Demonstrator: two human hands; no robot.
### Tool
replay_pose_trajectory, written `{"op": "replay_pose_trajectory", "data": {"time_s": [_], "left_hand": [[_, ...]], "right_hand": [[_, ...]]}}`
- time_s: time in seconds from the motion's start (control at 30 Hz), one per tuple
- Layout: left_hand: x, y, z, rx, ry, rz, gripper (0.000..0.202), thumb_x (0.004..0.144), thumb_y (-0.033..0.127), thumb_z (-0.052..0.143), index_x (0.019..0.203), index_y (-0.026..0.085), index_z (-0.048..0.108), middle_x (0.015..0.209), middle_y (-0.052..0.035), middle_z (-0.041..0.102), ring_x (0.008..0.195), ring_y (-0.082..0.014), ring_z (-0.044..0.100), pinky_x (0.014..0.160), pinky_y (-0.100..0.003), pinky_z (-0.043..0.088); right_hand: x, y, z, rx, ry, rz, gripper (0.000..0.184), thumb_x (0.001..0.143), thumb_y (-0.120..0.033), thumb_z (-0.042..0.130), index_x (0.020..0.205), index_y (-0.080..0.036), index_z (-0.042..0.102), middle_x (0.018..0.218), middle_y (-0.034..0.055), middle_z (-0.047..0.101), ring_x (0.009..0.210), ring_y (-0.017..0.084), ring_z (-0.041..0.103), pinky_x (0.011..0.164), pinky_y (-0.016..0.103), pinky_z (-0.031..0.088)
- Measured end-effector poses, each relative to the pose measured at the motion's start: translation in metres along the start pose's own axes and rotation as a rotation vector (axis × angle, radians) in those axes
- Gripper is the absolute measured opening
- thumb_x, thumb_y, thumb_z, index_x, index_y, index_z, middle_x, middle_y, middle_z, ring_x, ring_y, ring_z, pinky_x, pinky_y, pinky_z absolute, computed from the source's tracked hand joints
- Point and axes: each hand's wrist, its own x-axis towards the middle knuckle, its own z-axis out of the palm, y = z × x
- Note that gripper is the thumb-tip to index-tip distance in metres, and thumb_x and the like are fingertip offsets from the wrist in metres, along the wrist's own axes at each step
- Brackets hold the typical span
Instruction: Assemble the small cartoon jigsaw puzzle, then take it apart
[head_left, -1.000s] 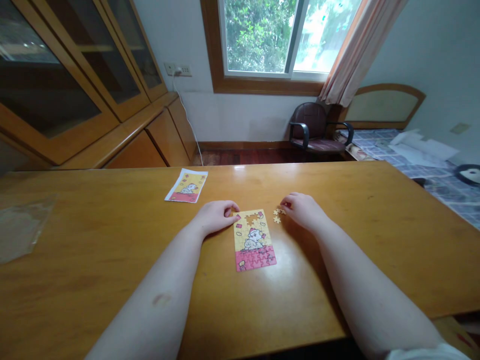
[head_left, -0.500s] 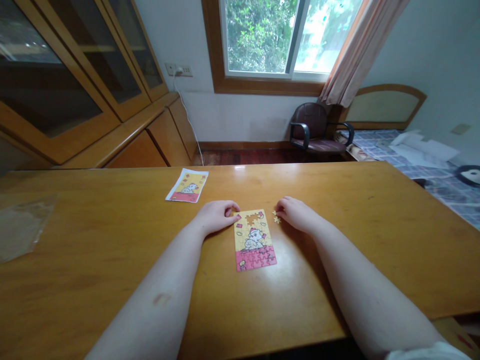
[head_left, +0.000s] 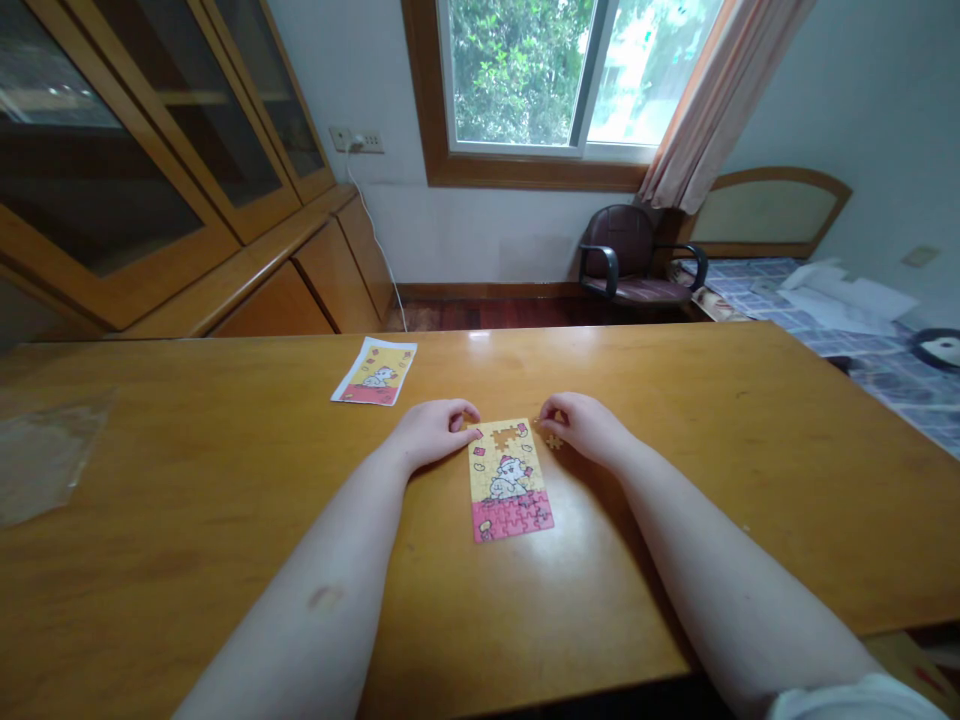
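Observation:
A small yellow and pink jigsaw puzzle (head_left: 508, 482) lies on the wooden table (head_left: 225, 480) in front of me, with a gap near its top edge. My left hand (head_left: 433, 431) rests curled at the puzzle's top left corner, fingertips touching its edge. My right hand (head_left: 583, 425) is at the top right corner, fingers pinched on a small puzzle piece. A loose yellow piece (head_left: 554, 441) lies on the table just under that hand.
A printed picture card (head_left: 374, 371) of the same image lies farther back on the left. A clear plastic bag (head_left: 41, 450) sits at the far left. Beyond the table stand wooden cabinets (head_left: 172, 180), a dark chair (head_left: 637, 262) and a bed (head_left: 847, 310).
My right hand has slid left from the loose pieces to the puzzle's top right corner, carrying a piece. My left hand has stayed put.

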Motion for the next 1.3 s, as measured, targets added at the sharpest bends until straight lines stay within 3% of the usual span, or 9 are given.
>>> {"op": "replay_pose_trajectory", "data": {"time_s": [0.13,0.3,0.6,0.73,0.93,1.3], "left_hand": [[0.000,0.001,0.002,-0.064,0.058,0.042,0.027,0.078,0.042,0.056,0.095,0.023,0.068,0.066,0.0023,0.057,0.063,-0.0139,0.052,0.059,-0.025,0.035],[0.000,0.009,0.006,-0.115,0.009,0.147,0.028,0.080,0.041,0.054,0.091,0.022,0.071,0.071,-0.0008,0.061,0.067,-0.0146,0.053,0.061,-0.026,0.038],[0.001,0.010,0.014,-0.189,-0.042,0.144,0.028,0.078,0.042,0.056,0.085,0.019,0.071,0.067,-0.0006,0.060,0.062,-0.0134,0.050,0.058,-0.024,0.037],[0.002,0.011,0.012,-0.207,-0.033,0.142,0.028,0.079,0.041,0.054,0.083,0.018,0.070,0.065,-0.0003,0.059,0.062,-0.0132,0.048,0.057,-0.024,0.036],[0.002,0.012,0.010,-0.274,-0.034,0.092,0.031,0.079,0.043,0.054,0.082,0.016,0.069,0.070,-0.0022,0.063,0.065,-0.0145,0.051,0.060,-0.026,0.039],[0.002,0.012,0.011,-0.308,-0.020,0.076,0.028,0.080,0.041,0.055,0.082,0.016,0.069,0.070,-0.0016,0.064,0.064,-0.0140,0.052,0.060,-0.025,0.039]], "right_hand": [[-0.002,-0.018,0.012,0.139,0.068,0.000,0.010,0.079,-0.018,0.061,0.082,-0.020,0.070,0.070,-0.0006,0.062,0.064,0.011,0.051,0.062,0.023,0.039],[-0.002,-0.042,0.033,0.309,0.082,0.080,0.005,0.077,-0.023,0.066,0.078,-0.020,0.070,0.063,-0.0026,0.062,0.057,0.010,0.051,0.056,0.021,0.038],[0.001,-0.041,0.045,0.364,0.077,0.113,0.007,0.075,-0.027,0.069,0.076,-0.020,0.068,0.067,-0.0018,0.066,0.060,0.011,0.056,0.058,0.022,0.041],[0.002,-0.036,0.042,0.271,0.149,0.054,0.014,0.075,-0.029,0.071,0.085,-0.019,0.068,0.076,0.0008,0.068,0.068,0.013,0.058,0.064,0.024,0.044],[0.002,-0.027,0.037,0.116,0.225,-0.171,0.008,0.080,-0.030,0.068,0.080,-0.022,0.071,0.082,0.0033,0.071,0.079,0.016,0.062,0.078,0.028,0.045],[0.001,-0.027,0.040,0.000,0.257,-0.257,0.014,0.085,-0.030,0.063,0.082,-0.022,0.073,0.086,0.0051,0.072,0.080,0.017,0.063,0.079,0.029,0.045]]}}
